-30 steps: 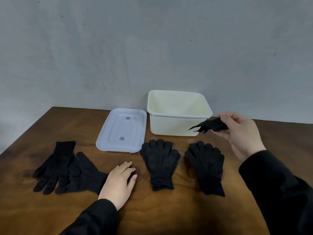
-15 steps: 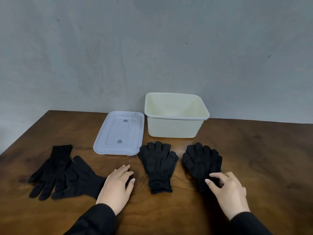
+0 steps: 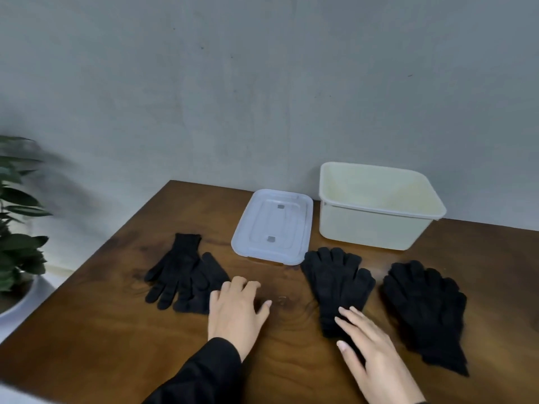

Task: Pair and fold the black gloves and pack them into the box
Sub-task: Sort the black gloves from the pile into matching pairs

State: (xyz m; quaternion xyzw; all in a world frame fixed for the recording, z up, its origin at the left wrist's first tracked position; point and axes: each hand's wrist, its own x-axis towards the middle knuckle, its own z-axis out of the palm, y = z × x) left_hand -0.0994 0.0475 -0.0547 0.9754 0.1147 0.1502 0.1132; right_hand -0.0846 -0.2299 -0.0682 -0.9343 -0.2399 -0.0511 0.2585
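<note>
A brown wooden table [image 3: 116, 330] stands against a gray wall [image 3: 262, 83]. A green plant [image 3: 17, 228] in a white pot [image 3: 26, 301] sits beside the table.

1. Table [image 3: 291, 368] – dark wood, polished, with a faint sheen.
2. Gloves [image 3: 335, 281] – black knitted cloth, matt.
3. Box [image 3: 367, 228] – cream plastic, smooth.
4. Lid [image 3: 274, 225] – pale translucent plastic, slightly glossy.
</note>
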